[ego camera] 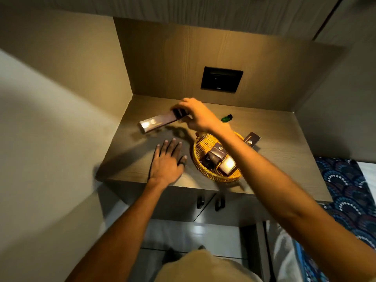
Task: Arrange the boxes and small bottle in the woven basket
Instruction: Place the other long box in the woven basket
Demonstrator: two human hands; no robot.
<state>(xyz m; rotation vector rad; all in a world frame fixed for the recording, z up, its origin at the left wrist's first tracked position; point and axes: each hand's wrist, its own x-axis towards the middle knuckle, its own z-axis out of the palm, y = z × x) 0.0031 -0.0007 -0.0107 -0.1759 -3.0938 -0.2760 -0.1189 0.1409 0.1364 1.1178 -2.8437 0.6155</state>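
My right hand [196,116] is closed around one end of a long dark box [157,122], which hangs tilted just above the counter at the back left. Flat on the counter lies my left hand [167,160], fingers spread, holding nothing, just left of the yellow woven basket [205,173]. Inside the basket lie three dark boxes [220,158], partly hidden by my right forearm. A small green bottle [226,118] lies on the counter behind the basket. Another dark box [251,139] lies beyond the basket's right rim.
The wooden counter [130,159] sits in a niche with walls on the left, back and right. A black panel [221,79] is set in the back wall. Two cabinet handles [209,203] hang under the counter's front edge. Patterned blue fabric [350,192] is at the right.
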